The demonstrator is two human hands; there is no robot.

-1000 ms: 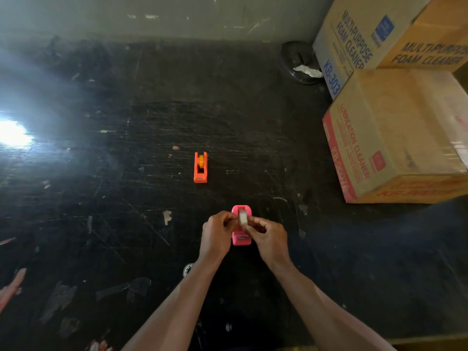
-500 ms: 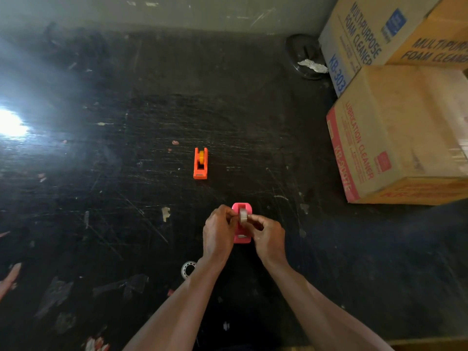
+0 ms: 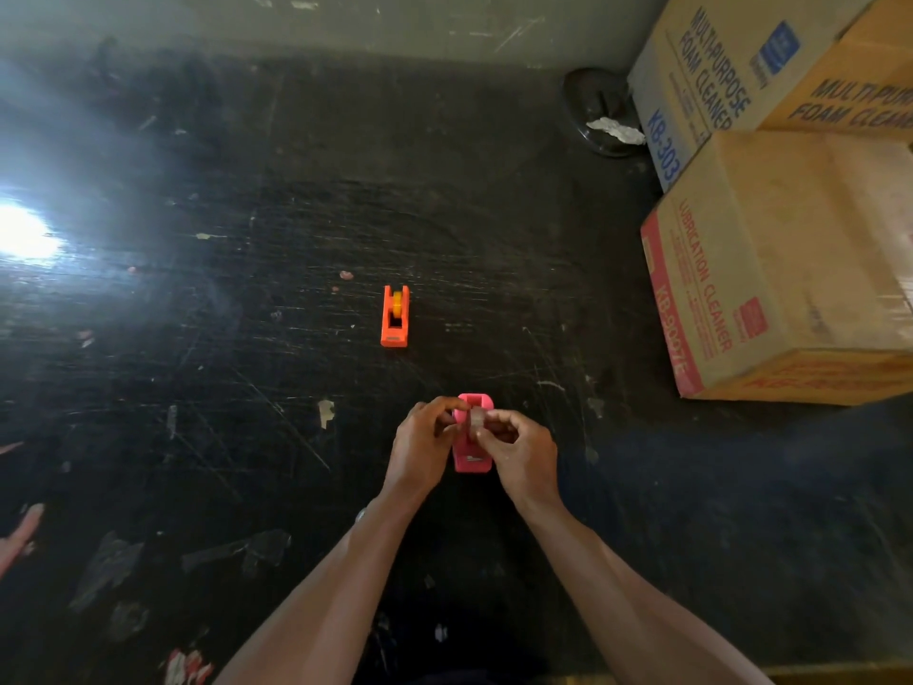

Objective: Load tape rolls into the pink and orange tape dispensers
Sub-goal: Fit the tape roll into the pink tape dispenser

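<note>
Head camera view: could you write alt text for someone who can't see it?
Two bare hands, left hand and right hand, hold a small tape roll over a pink tape dispenser on a scratched black table. An orange tape dispenser sits beyond; cardboard boxes stand right.

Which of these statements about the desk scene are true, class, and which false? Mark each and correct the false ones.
1. Both hands are at the pink dispenser. True.
2. The orange dispenser lies nearer the person than the pink one. False: it lies farther away.
3. A small tape roll is held between the left hand and the right hand. True.
4. The orange dispenser is being touched. False: it stands apart from both hands.
5. Cardboard boxes stand on the left. False: they stand on the right.
</note>
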